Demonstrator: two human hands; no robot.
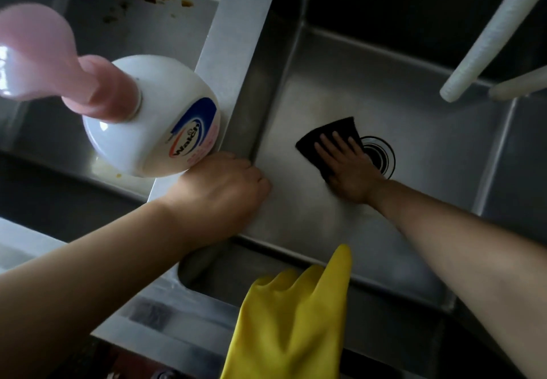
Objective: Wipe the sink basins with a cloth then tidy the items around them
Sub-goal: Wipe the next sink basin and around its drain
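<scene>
Two steel sink basins lie below me, split by a flat divider [236, 32]. In the right basin [414, 106], my right hand [349, 171] lies flat with spread fingers on a dark cloth [328, 134], pressing it to the floor just left of the round drain [383, 153]. My left hand [225, 192] rests on the near end of the divider, fingers curled over its edge into the right basin, holding nothing. A white pump bottle [148, 118] with a pink pump head stands on the divider, touching my left hand.
A yellow rubber glove [293, 319] hangs over the front rim of the right basin. Two white ribbed hoses [485, 41] reach in from the upper right. The left basin [44, 130] shows brown stains on its far wall and a pale smear by the bottle.
</scene>
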